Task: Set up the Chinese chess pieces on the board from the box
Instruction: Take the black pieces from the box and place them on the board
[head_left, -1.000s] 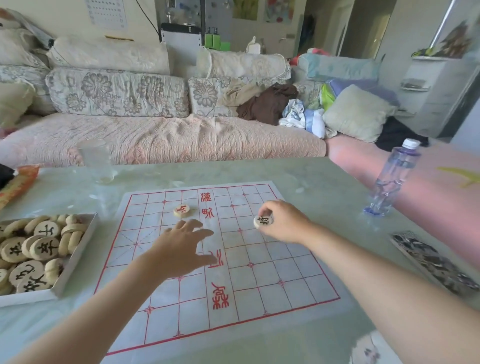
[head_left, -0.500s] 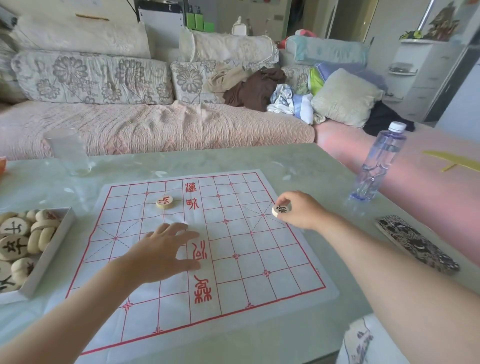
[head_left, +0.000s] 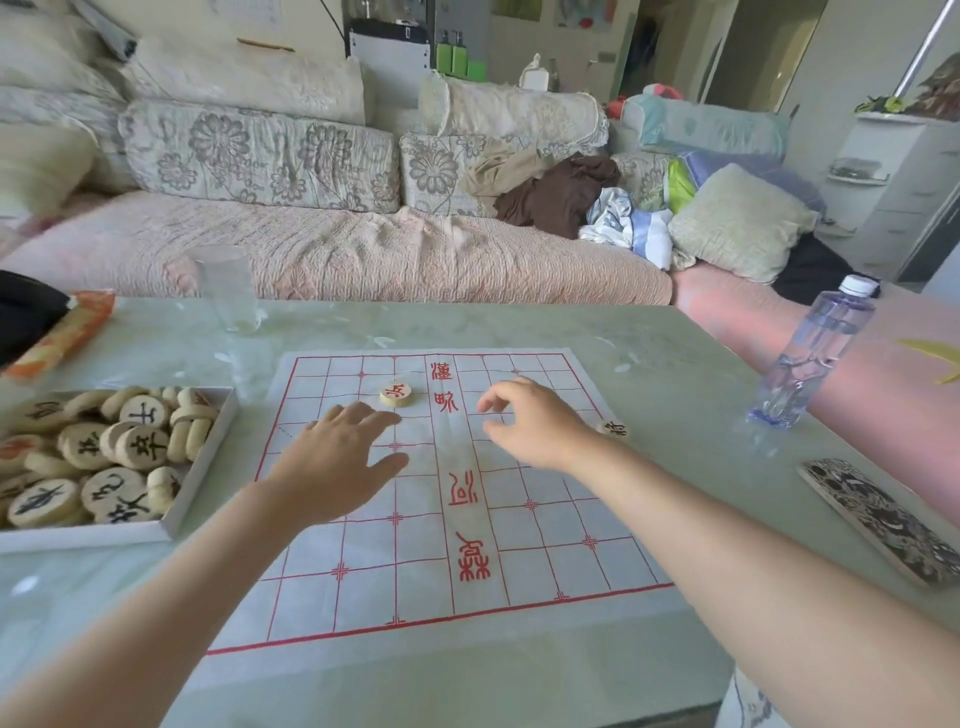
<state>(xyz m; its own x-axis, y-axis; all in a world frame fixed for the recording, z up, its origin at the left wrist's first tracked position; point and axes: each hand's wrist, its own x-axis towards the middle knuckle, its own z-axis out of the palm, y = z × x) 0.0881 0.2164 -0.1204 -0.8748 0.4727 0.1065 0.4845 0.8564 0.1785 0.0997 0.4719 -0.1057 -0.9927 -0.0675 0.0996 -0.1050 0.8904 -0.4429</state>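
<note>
A white paper board (head_left: 519, 561) with red grid lines lies on the table. A red-lettered piece (head_left: 396, 393) stands on its far left half. A black-lettered piece (head_left: 613, 428) sits at the board's right edge. My left hand (head_left: 337, 457) rests flat on the board, fingers spread, just in front of the red piece. My right hand (head_left: 530, 421) hovers over the board's far right half, fingers loosely curled and empty, to the left of the black piece. The white box (head_left: 200, 467) at the left holds several wooden pieces.
A clear glass (head_left: 226, 288) stands at the table's far edge. A water bottle (head_left: 810, 358) stands at the right, and a patterned flat case (head_left: 883, 519) lies near the right edge. An orange packet (head_left: 62, 332) and a dark object lie far left. A sofa runs behind.
My right hand let go of the black piece at the board's right edge and drew back to the left. My left hand stayed pressed on the board.
</note>
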